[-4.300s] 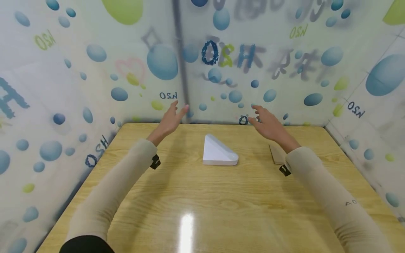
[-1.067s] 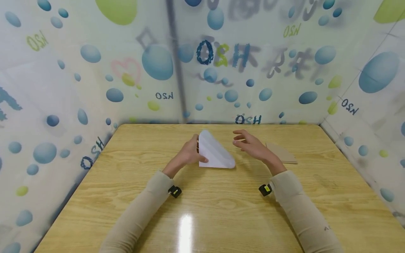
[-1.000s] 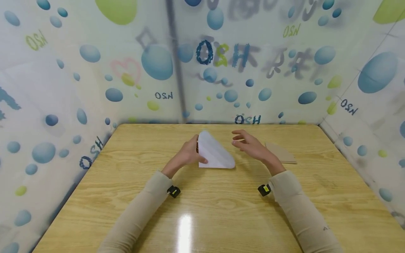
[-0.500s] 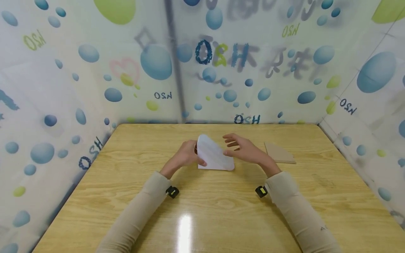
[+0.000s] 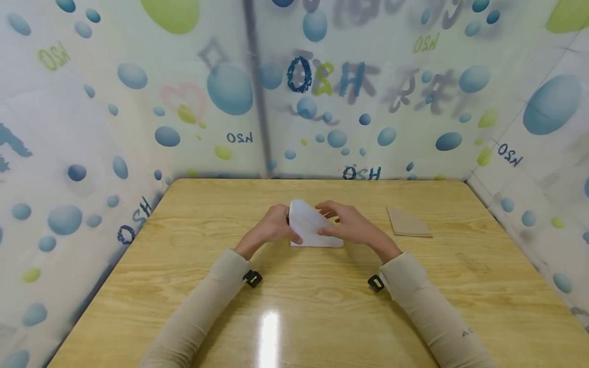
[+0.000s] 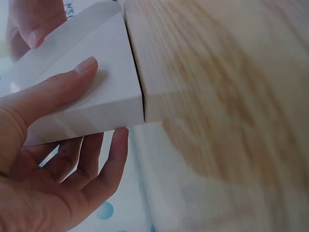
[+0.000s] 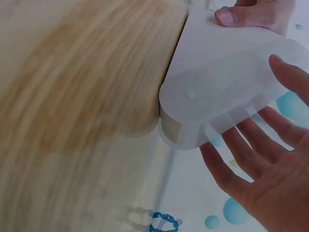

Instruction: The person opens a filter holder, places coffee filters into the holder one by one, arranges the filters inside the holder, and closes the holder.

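Observation:
A white triangular box-like piece (image 5: 306, 227) with rounded corners stands tilted up off the wooden table, its lower edge near the tabletop. My left hand (image 5: 273, 225) grips its left side, thumb on the broad face and fingers behind the edge, as the left wrist view shows with the thumb (image 6: 87, 65). At the slanted side is my right hand (image 5: 349, 222); its thumb lies over the face and its spread fingers (image 7: 246, 150) reach along the edge. A translucent rim band (image 7: 231, 113) runs down that slanted side. The piece's underside is hidden in the head view.
A flat tan cardboard-like wedge (image 5: 407, 222) lies on the wooden table (image 5: 322, 312) to the right of my right hand. A wall sheet (image 5: 368, 128) with blue and green dots encloses the table at the back and sides.
My left hand came down and took hold of the white piece, tilting it up. My right hand has moved left from beside it onto its slanted side. The tan wedge stays put.

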`<state>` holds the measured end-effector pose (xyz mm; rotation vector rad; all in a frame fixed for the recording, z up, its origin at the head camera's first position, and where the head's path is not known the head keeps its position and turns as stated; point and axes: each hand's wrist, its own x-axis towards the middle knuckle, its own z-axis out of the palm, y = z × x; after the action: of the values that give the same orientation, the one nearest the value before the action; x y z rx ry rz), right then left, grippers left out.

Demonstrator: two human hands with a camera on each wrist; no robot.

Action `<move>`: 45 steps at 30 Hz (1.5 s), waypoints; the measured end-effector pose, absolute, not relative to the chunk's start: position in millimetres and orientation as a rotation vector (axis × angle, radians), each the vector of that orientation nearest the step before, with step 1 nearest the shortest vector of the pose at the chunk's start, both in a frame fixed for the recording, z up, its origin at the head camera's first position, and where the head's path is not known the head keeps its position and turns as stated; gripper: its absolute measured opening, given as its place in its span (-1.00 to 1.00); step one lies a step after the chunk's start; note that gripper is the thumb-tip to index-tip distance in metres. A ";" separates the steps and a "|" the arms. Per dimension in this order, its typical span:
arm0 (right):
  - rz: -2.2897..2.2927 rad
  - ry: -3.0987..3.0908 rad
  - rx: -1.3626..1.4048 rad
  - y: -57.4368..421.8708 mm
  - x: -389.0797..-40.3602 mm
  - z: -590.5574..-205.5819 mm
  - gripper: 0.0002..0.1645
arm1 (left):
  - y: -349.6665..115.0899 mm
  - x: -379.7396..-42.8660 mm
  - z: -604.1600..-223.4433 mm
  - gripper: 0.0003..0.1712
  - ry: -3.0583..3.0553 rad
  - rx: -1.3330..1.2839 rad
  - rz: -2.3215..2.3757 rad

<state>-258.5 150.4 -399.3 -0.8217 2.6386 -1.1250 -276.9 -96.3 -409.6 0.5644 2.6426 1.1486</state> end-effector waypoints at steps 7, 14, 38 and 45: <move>-1.126 2.648 -0.872 145.5 -256.3 -402.2 -0.32 | -95.6 -276.5 -411.6 -0.56 2.624 0.603 1.163; -1.111 2.670 -0.891 141.9 -255.9 -404.6 -0.40 | -96.0 -275.5 -411.9 -0.55 2.639 0.620 1.148; -1.120 2.674 -0.860 142.1 -254.7 -406.9 -0.46 | -99.7 -276.1 -406.4 -0.47 2.510 0.708 1.189; -1.114 2.676 -0.878 141.1 -255.3 -403.8 -0.44 | -101.1 -276.9 -406.3 -0.48 2.497 0.701 1.215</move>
<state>-255.3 141.1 -403.8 -0.8781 2.6755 -1.1145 -276.9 -101.1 -406.3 0.7005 2.4973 1.2147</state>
